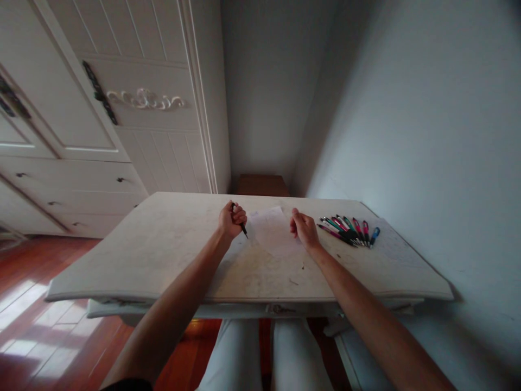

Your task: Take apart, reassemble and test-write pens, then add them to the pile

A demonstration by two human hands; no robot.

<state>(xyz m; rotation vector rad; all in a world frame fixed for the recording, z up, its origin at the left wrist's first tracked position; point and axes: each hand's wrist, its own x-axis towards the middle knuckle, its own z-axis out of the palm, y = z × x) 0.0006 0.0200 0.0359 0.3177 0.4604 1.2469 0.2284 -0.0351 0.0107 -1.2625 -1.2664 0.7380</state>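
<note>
My left hand (232, 219) is closed around a dark pen (244, 230), whose tip points down toward the tabletop just left of a sheet of paper (272, 231). The white sheet lies flat between my two hands, with faint marks near its top. At the sheet's right edge, my right hand (304, 228) is closed with the thumb uppermost; whether anything is inside its curled fingers is hidden. Several pens (350, 231) with pink, green and black parts lie in a fanned group to the right of that hand, with a blue one at their right end.
The worn white table (171, 244) stands over my knees. Another paper with faint writing (394, 244) lies at its right side. Small dark bits (293, 282) are near the front. A pale wall (427, 136) borders the right, and a white wardrobe (163, 146) stands behind left.
</note>
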